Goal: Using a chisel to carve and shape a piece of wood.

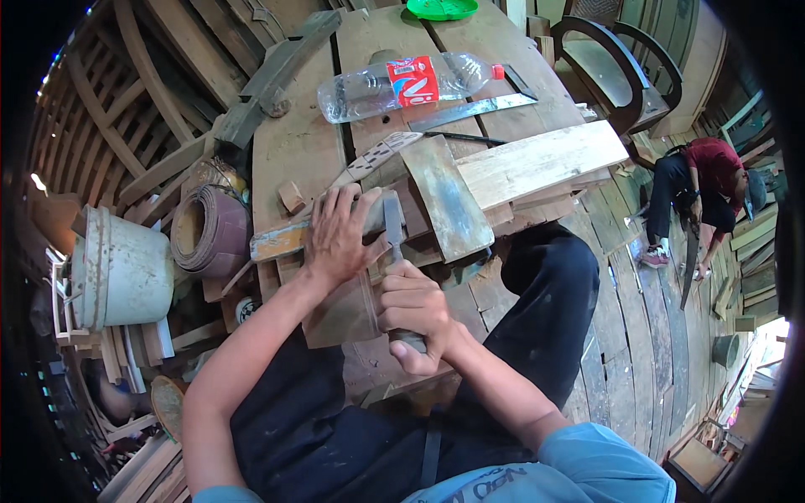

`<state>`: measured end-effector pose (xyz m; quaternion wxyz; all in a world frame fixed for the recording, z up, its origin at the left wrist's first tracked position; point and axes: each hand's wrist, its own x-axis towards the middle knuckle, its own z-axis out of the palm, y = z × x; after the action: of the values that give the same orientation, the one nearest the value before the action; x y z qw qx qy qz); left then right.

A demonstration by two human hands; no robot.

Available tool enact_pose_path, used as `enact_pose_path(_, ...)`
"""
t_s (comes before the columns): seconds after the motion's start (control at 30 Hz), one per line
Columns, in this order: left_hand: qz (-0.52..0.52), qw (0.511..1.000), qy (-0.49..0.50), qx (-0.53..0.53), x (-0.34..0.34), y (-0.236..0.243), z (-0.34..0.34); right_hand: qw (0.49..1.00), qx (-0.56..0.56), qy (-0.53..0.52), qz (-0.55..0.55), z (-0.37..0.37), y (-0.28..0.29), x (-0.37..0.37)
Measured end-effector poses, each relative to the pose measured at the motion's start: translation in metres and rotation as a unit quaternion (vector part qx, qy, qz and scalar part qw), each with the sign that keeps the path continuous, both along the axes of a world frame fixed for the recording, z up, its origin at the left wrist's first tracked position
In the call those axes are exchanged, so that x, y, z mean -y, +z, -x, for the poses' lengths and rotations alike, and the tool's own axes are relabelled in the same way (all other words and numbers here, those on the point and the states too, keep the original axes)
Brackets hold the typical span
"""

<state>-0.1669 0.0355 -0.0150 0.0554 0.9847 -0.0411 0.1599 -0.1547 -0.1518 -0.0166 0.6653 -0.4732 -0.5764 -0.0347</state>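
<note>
A chisel (pixel 393 221) is in my right hand (pixel 415 310), whose fingers are wrapped round its handle. The butt of the handle shows below my fist, and the flat metal blade points away from me. My left hand (pixel 340 230) grips a worn wooden piece (pixel 281 241) from above at the bench's near edge, its fingers bent over it. The left thumb lies beside the chisel blade. The blade rests against a greyish block edge; its exact contact is hard to make out. Right of the blade lies a short board with a blue-grey stain (pixel 453 201).
A pale plank (pixel 541 163), a metal square (pixel 478 111), a clear plastic bottle (pixel 411 84) and a green dish (pixel 442 8) lie on the bench (pixel 285 159). A white bucket (pixel 126 268) and rolled abrasive sheet (pixel 210 230) stand left. Another person (pixel 713 176) bends over at right with a saw.
</note>
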Motion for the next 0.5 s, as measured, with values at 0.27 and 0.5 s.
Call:
enact_pose_path(0.27, 0.000, 1.000, 0.001, 0.026, -0.004, -0.001, 0.000, 0.999, -0.006, 0.011, -0.032, -0.005, 0.004, 0.000)
enact_pose_path(0.5, -0.017, 0.999, 0.003, 0.030, -0.003, -0.005, 0.000, 1.000, 0.018, 0.008, -0.005, 0.009, -0.007, 0.012)
